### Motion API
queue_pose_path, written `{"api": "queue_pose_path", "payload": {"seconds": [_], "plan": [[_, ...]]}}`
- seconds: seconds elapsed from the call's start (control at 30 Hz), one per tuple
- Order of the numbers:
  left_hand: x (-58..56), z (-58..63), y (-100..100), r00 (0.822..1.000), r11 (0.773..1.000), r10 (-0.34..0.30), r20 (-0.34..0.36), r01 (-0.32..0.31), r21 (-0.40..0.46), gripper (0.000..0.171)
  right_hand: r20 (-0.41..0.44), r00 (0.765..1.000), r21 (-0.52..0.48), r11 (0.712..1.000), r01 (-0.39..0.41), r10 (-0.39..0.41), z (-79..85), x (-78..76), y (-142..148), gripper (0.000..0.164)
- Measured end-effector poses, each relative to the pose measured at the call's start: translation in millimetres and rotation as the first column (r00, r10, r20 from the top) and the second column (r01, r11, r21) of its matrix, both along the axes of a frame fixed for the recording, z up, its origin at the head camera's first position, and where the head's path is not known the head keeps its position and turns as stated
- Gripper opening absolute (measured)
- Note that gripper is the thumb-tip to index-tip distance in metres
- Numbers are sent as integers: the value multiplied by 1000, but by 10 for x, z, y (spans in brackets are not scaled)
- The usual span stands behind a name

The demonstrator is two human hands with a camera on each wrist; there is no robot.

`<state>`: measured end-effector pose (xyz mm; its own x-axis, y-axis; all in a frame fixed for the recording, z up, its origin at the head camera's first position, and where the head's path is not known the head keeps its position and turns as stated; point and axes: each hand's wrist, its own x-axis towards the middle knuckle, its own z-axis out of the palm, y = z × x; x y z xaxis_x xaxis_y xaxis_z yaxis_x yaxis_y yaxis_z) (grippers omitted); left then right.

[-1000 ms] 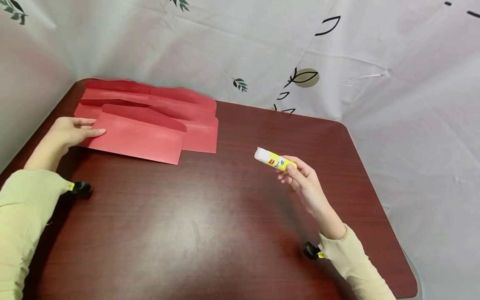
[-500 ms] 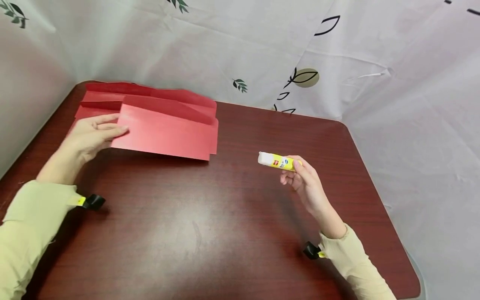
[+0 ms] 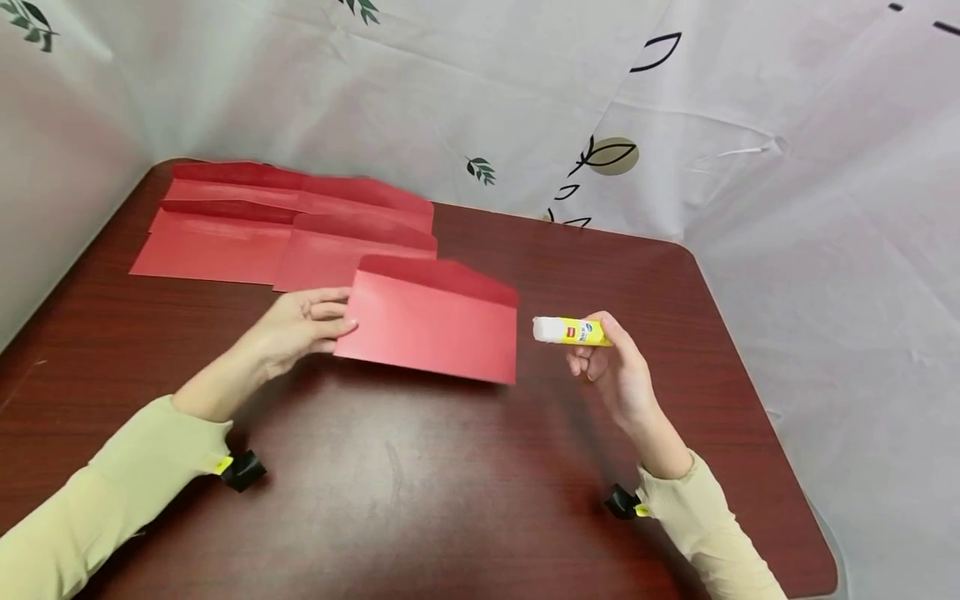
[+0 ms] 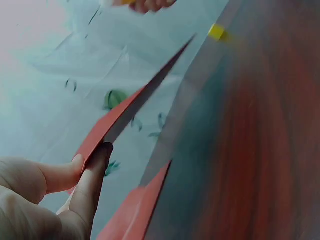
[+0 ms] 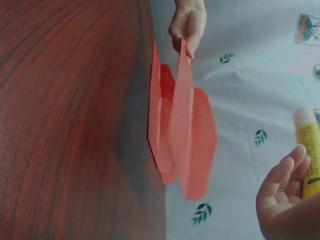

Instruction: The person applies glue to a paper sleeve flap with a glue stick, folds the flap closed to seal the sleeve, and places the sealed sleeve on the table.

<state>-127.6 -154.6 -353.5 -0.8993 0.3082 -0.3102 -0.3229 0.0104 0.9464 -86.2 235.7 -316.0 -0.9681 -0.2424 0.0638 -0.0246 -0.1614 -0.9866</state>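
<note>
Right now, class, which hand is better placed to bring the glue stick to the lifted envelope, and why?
Probably the right hand: it holds the glue stick, whose white end faces the red envelope. The left hand is occupied, pinching that envelope near one edge.

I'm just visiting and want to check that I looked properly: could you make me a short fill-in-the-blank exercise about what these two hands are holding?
1. The left hand pinches an envelope whose color is ____.
2. In the head view, the right hand holds a glue stick with its ____ end toward that envelope.
3. Of the two hands, the one nearer the other envelopes on the table is the ____ hand.

Missing words: red; white; left.
</note>
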Motion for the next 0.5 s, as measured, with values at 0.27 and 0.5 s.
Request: {"api": "queue_pose_path", "payload": {"seconds": [0.27,0.5], "plan": [[140,-130,296,996,996,-89,16,89,3,64,-22,999,-58,997,-43,42,-36,8,7,46],[232,-295,485,999,998,-32,15,32,-56,66,-31,998,-101,993,-61,58,-71,-9,-24,48]]}}
